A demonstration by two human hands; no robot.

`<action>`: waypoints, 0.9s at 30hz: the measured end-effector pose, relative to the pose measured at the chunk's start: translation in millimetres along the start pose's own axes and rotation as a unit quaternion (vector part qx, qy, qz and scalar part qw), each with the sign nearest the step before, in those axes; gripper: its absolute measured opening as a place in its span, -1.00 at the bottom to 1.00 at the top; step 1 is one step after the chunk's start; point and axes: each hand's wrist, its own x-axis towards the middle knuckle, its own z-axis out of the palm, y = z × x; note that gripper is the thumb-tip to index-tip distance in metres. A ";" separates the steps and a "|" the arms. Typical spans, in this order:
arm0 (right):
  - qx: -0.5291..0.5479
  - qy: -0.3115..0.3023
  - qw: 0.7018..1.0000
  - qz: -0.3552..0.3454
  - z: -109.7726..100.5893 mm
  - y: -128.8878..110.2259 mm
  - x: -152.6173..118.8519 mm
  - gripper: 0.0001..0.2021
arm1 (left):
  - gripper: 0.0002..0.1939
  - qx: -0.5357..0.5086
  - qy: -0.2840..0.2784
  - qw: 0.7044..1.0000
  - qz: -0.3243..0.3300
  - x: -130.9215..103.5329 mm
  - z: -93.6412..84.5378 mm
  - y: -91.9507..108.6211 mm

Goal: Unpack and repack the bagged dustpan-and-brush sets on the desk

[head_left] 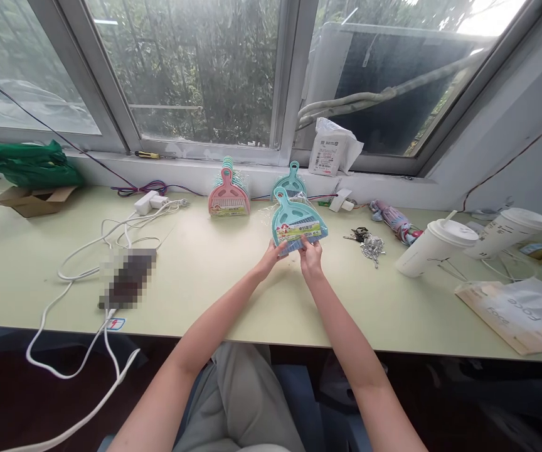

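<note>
Both my hands hold a teal mini dustpan and brush set (294,216) in clear plastic wrap, with a printed label across its front. My left hand (271,258) grips its lower left corner. At the lower edge, my right hand (310,256) pinches it with the thumb on the front. Behind it, another teal dustpan set (293,179) leans near the window sill, partly hidden by the held one. To the left stands an upright row of wrapped dustpan sets (228,201), a pink one in front and teal ones behind.
On the right lie keys (369,243), a folded umbrella (396,223), white lidded cups (435,246) and a paper bag (510,314). White cables (80,276), a blurred dark phone-like object (132,276) and a cardboard box (33,199) with a green bag (31,164) occupy the left.
</note>
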 end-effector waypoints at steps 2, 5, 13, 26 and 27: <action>-0.003 -0.025 1.000 0.008 2.3 -1.1 -1.7 -0.59 | -0.45 -0.004 0.054 0.998 0.022 3.9 -5.5 3.4; -0.010 -0.059 0.998 0.014 5.5 -1.8 -5.0 -0.58 | -0.44 0.031 0.093 0.994 0.049 6.3 -12.9 6.1; -0.026 -0.033 0.999 -0.013 -3.4 1.8 1.1 -0.55 | -0.36 0.023 0.017 1.000 0.008 -5.0 1.9 1.0; -0.007 -0.172 0.982 0.084 -10.6 -8.2 15.4 -0.73 | -0.38 0.005 0.048 0.999 0.015 0.9 -11.0 9.7; -0.010 -0.180 0.980 0.087 -11.6 -9.6 16.3 -0.74 | -0.38 0.006 0.043 0.999 0.014 0.3 -10.8 10.4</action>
